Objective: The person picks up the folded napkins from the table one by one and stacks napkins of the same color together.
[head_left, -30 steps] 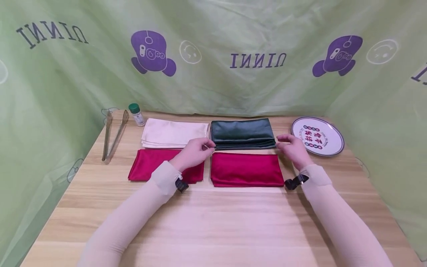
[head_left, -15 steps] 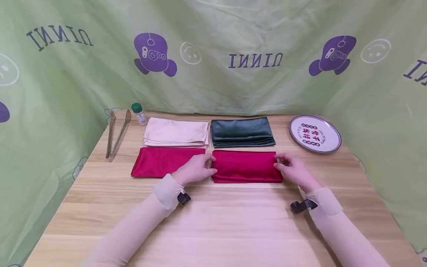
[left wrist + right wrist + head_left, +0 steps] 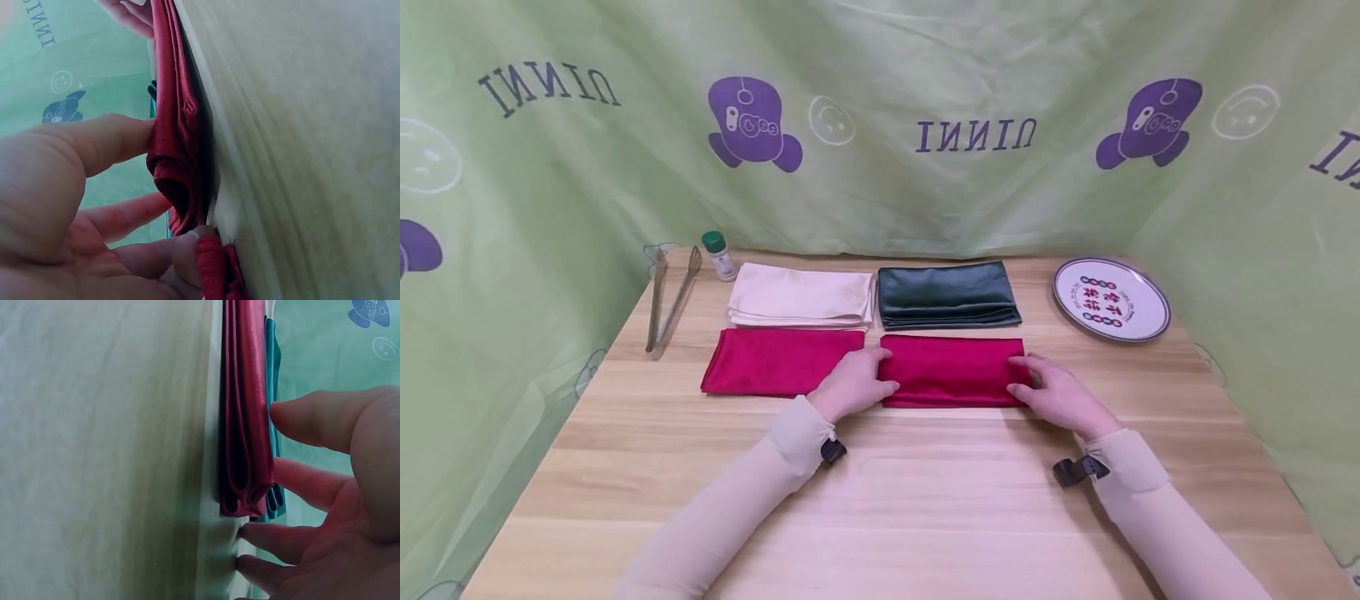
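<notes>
A folded red satin cloth (image 3: pixel 953 372) lies flat at the front right of several folded cloths. At its left end rests my left hand (image 3: pixel 855 384), thumb and forefinger touching the cloth. In the left wrist view, other fingers of that hand reach down beside a second folded red cloth (image 3: pixel 211 265). My right hand (image 3: pixel 1060 393) touches the opposite end, with its thumb on the top layer in the right wrist view. Its lower fingers are spread near the table. The second red cloth (image 3: pixel 775 360) lies to the left, partly behind my left hand.
Behind the red cloths lie a folded pale pink cloth (image 3: pixel 801 293) and a dark green one (image 3: pixel 946 293). Metal tongs (image 3: pixel 677 304) and a green-capped shaker (image 3: pixel 722 258) are at back left. A plate (image 3: pixel 1138 304) sits at the right on the wooden table (image 3: pixel 917 508).
Both hands have come nearer, from beside the dark green cloth to the ends of the front right red cloth, and now touch its top. The cloths look unmoved; the view has shifted slightly.
</notes>
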`<action>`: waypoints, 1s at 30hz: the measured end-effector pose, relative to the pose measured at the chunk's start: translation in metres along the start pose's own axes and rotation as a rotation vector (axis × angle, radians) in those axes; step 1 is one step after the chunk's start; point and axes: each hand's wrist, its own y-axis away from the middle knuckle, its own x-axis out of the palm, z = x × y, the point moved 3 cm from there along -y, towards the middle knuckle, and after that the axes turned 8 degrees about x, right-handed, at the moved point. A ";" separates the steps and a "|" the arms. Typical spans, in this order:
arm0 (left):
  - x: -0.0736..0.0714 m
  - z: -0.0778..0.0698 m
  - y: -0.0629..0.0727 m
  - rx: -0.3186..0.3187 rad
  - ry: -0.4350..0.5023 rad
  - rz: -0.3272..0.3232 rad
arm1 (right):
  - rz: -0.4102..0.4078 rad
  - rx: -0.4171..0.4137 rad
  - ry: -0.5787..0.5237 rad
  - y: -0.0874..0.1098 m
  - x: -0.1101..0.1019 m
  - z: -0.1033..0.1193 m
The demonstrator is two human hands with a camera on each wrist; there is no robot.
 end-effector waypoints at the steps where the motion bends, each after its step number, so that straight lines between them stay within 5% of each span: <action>1: 0.001 -0.001 0.000 -0.008 0.003 0.004 | -0.004 -0.002 0.010 0.000 0.000 0.000; 15: 0.007 -0.006 -0.005 0.050 -0.028 -0.046 | -0.041 -0.056 -0.022 -0.007 0.003 0.004; 25: 0.010 -0.004 -0.005 0.156 0.241 -0.100 | -0.061 -0.019 -0.281 -0.013 0.004 0.001; 30: 0.004 0.002 -0.002 0.142 0.387 -0.180 | -0.122 0.010 -0.437 -0.015 0.002 -0.003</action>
